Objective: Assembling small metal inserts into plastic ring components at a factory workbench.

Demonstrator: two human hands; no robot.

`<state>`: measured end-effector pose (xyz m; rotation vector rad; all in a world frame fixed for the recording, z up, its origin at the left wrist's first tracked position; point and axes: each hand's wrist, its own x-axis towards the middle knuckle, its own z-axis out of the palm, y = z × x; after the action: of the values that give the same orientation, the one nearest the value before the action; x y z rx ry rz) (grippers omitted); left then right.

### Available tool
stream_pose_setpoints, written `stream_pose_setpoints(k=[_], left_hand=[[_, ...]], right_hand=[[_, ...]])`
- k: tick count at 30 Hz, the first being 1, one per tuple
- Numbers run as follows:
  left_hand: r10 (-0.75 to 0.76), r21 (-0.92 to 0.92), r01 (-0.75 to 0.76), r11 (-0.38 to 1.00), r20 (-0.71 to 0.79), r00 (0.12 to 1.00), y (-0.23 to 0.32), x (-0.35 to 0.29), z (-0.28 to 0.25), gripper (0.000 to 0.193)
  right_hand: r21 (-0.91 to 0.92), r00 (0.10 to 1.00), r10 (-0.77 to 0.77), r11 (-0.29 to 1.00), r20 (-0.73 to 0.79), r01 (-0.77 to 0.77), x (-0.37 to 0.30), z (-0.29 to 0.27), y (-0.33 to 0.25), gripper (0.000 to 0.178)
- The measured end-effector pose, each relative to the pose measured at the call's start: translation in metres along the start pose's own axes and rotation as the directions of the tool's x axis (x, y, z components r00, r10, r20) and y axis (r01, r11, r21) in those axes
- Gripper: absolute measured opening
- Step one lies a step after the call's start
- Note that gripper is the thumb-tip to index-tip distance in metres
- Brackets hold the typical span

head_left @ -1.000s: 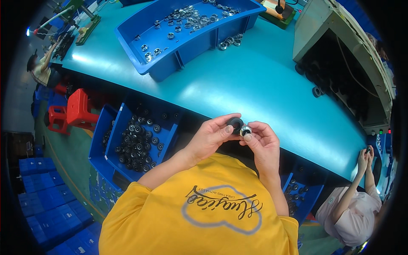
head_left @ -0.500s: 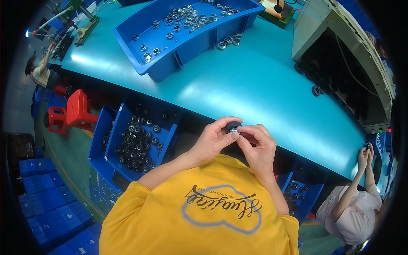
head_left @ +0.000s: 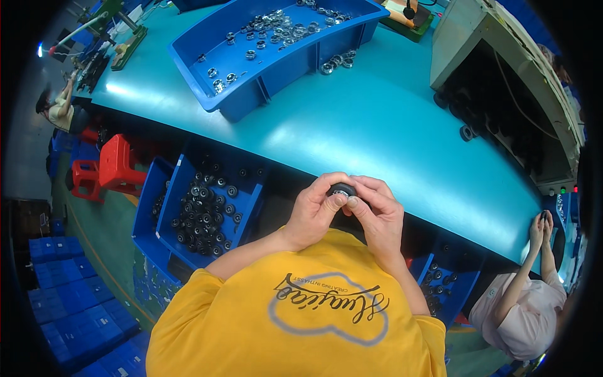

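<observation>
In front of my chest, both hands close round a small wheel [head_left: 341, 188], made of a black ring with a shiny clear core. My left hand [head_left: 315, 210] grips its left side, with the thumb on the near face. From the other side my right hand [head_left: 377, 210] presses with thumb and fingers. The fingers hide much of the wheel. Beyond, on the turquoise table [head_left: 314, 135], a large blue tray [head_left: 292, 66] holds many clear, shiny wheel cores [head_left: 276, 31].
Several clear cores [head_left: 337, 63] lie against the tray's right side. A grey open-fronted machine [head_left: 468, 38] stands at right, with black rings [head_left: 467, 132] at its mouth. Below the table edge, a blue bin [head_left: 164, 217] holds black wheels [head_left: 204, 213]. A co-worker [head_left: 518, 314] works at far right.
My thumbs and fingers have drawn together over the wheel. The clear core stuck out below the black ring before; now it sits closer into it.
</observation>
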<state>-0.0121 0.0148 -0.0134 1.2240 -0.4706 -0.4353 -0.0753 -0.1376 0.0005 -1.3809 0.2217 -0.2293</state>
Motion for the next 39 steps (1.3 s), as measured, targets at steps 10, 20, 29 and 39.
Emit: stream_pose_setpoints(k=[10, 20, 29, 39], left_hand=[[-0.177, -0.197, 0.202, 0.960, 0.133, 0.975, 0.009, 0.007, -0.010, 0.042], [-0.091, 0.508, -0.017, 0.861, 0.186, 0.978, 0.021, 0.011, -0.007, 0.056], [-0.040, 0.747, -0.143, 0.650, 0.221, 0.974, 0.018, 0.006, 0.002, 0.060], [-0.167, 0.416, 0.091, 0.905, 0.152, 0.974, 0.020, 0.014, -0.001, 0.049]], right_hand=[[0.091, 0.997, 0.052, 0.995, -0.050, -0.047, 0.006, 0.002, 0.007, 0.020], [0.117, 0.979, 0.203, 0.973, -0.015, -0.199, 0.004, -0.003, -0.006, 0.023], [-0.058, 0.990, 0.085, 0.994, -0.116, -0.092, 0.001, -0.009, 0.033, 0.015], [0.156, 0.964, 0.259, 0.956, -0.061, -0.247, 0.007, -0.010, 0.008, 0.014]])
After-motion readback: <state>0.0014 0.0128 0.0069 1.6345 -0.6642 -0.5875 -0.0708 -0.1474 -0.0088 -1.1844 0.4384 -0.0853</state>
